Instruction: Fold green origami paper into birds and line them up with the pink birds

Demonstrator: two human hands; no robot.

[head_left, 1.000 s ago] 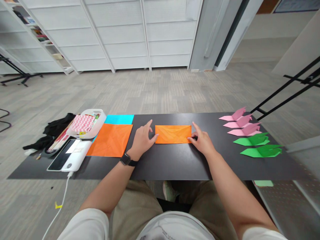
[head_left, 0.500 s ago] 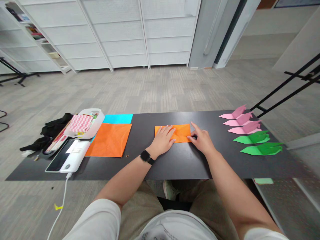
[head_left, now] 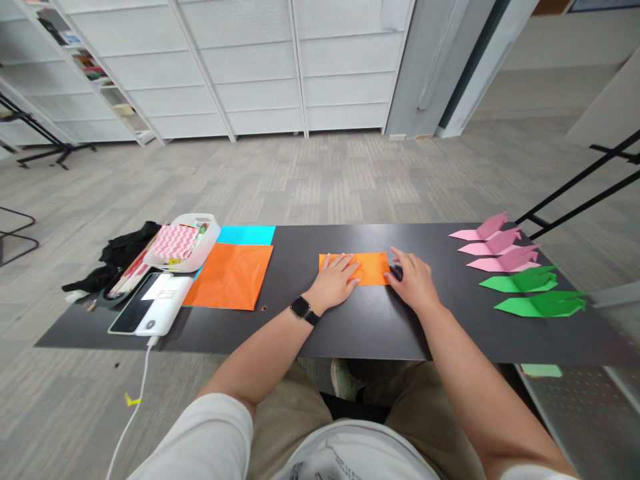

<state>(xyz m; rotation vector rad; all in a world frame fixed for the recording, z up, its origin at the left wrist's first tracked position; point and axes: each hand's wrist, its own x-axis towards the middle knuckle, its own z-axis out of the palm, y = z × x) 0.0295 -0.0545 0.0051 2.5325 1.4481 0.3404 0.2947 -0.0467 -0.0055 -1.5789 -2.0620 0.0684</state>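
A folded orange paper rectangle (head_left: 373, 269) lies flat on the dark table in front of me. Across its left part rests my left hand (head_left: 336, 277), palm down with the fingers stretched out, hiding some of the sheet. At the paper's right end is my right hand (head_left: 413, 277); its fingers are spread, and the thumb tip meets the edge. Neither hand lifts the paper. To the left lies a larger orange sheet (head_left: 230, 277), partly over a blue sheet (head_left: 247, 235).
Folded pink paper birds (head_left: 487, 247) and green paper birds (head_left: 540, 304) line the table's (head_left: 360, 333) right side. At left are a white basket (head_left: 213, 233), a phone (head_left: 133, 310) with a cabled white power bank (head_left: 167, 308), and black cloth (head_left: 130, 243).
The whole view has shifted slightly, so the table appears farther right. My right hand's fingers look straighter and flatter beside the paper's edge. My left hand stays on the paper.
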